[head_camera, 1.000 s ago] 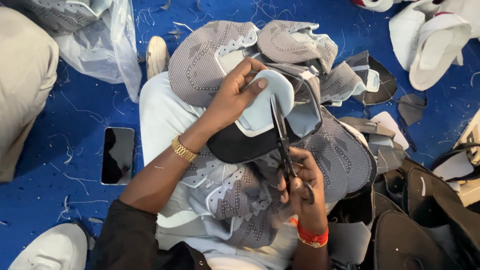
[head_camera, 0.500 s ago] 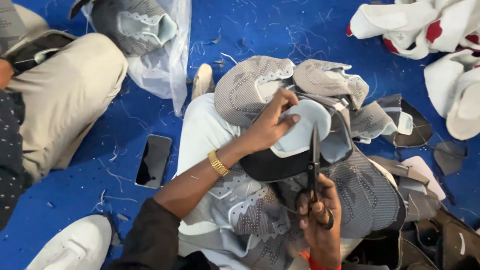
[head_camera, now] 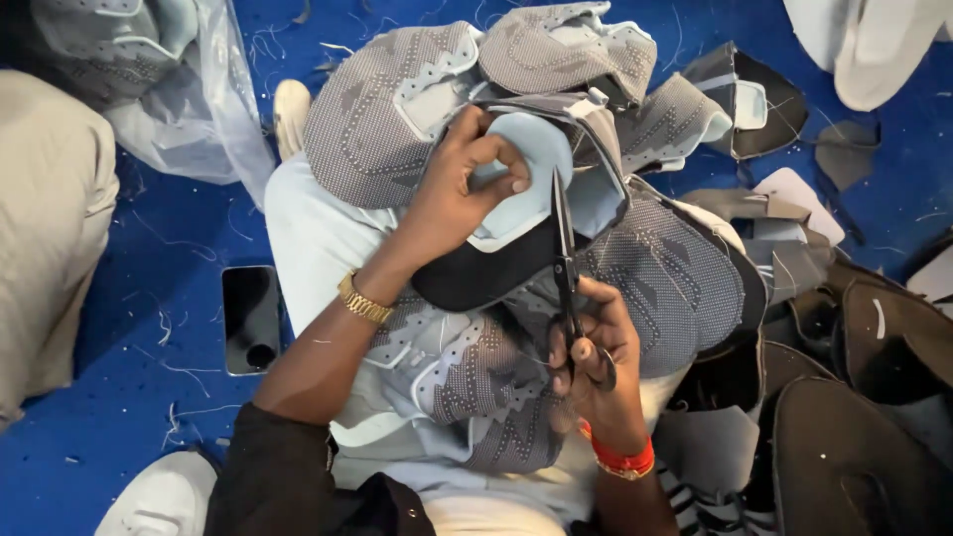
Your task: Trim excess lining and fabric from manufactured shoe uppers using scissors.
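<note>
At the far left a clear plastic bag (head_camera: 189,109) holding grey knit pieces lies on the blue floor (head_camera: 149,258), and nearer, a black rectangular phone (head_camera: 250,318) lies flat beside the person's lap; I can make out no label or sign on either.

The left hand (head_camera: 462,194) is closed on the pale blue padded tongue piece of a grey dotted knit shoe upper (head_camera: 526,174), thumb and fingers pinching it at its rounded top edge, held up over the lap in the middle of the scene. The piece looks light, soft and floppy, likely to fold unless pinched close to the cut line, so a grip near the edge seems soundest.

The right hand (head_camera: 591,357) is closed around the loops of dark steel scissors (head_camera: 566,268), blades pointing far, tips touching the tongue piece.

To the right, dark brown leather-like cut pieces (head_camera: 854,437) lie piled on the floor.
</note>
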